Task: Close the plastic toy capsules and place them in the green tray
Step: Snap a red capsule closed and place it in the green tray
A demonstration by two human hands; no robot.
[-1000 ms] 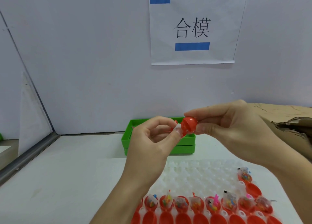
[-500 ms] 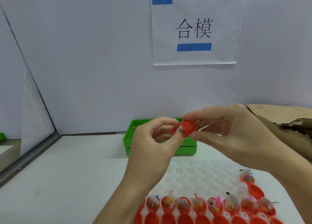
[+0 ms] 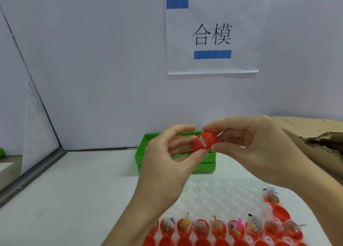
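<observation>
A red capsule with a white band showing at its seam is held in the air between both hands. My left hand pinches its left half with thumb and forefinger. My right hand pinches its right half the same way. Behind the capsule stands the green tray, partly hidden by my hands, with some red pieces inside. Near the bottom edge a white moulded holder carries rows of open red capsules filled with small toys in bags.
A torn cardboard box lies at the right, close to my right wrist. A wall with a paper sign rises behind the tray. A metal rail and slanted panel border the white tabletop at the left.
The capsule halves have come closer together between my fingers, with both red halves and a white band now showing. Both hands stay at about the same height in front of the tray.
</observation>
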